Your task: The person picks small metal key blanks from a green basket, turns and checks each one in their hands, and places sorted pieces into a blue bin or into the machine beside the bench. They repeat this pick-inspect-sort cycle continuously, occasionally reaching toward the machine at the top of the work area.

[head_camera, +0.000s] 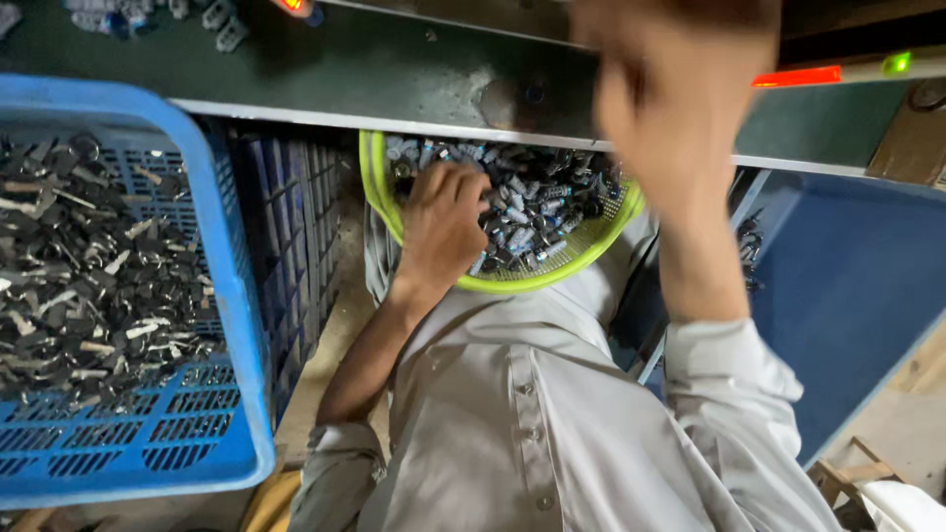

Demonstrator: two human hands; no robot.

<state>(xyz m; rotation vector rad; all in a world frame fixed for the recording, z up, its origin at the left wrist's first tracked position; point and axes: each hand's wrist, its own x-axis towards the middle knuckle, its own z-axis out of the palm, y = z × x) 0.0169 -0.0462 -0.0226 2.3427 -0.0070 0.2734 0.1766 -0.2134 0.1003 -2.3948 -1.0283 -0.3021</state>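
So the left hand (445, 219) is down in the yellow-green basket (379, 192) that sits in the person's lap, tucked under the front edge of the bench (374, 74). Fingers are curled in and bunched together, knuckles up, digging into the pile of small dark and silvery parts (547, 202) near the basket's left rim. Looks like it's grabbing a few of them, but the fingertips are buried so I can't say exactly what's pinched.

The right hand (680, 99) is up high, close to the camera and totally blurred, over the bench's front edge. Can't tell if it's spread or closed, or holding anything.

Off to the left there's a blue plastic crate (232, 296) full of flat dark metal pieces (94, 276), well apart from both hands.
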